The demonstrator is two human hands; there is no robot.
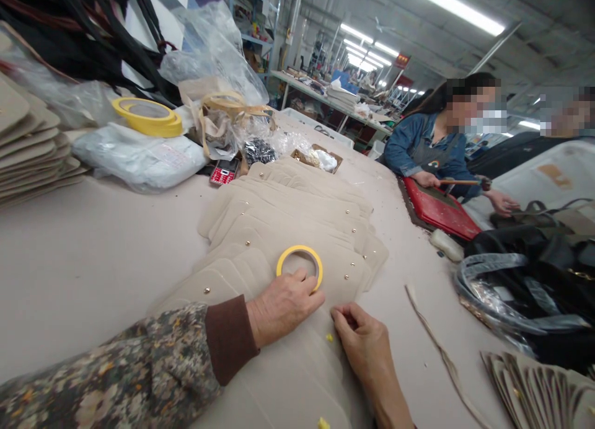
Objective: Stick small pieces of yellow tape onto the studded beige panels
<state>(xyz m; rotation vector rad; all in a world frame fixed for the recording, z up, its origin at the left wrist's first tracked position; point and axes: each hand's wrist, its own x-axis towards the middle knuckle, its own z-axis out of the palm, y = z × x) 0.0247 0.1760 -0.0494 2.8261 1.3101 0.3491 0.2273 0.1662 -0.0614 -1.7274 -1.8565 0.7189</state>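
Note:
My left hand [288, 304] is closed on the lower edge of a roll of yellow tape [284, 256], its fingers reaching into the ring. Under it spread overlapping beige flat pieces [297, 215], fanned out in layers and dotted with small metal studs [207, 291]. To the right, my right hand [365, 336] is pinched, thumb against index finger, just above the pieces. Whatever may be between those fingertips is too small to make out. A tiny yellow scrap [330, 337] lies beside the thumb, and another yellow scrap [323, 423] is at the bottom edge.
More yellow tape rolls [174, 126] rest on a plastic-wrapped packet [134, 162] at the left. Stacked beige pieces [32, 150] stand behind. A cord [439, 348] and black bags [515, 280] lie right. A co-worker [432, 137] holds a hammer [458, 182] over a red board [434, 207].

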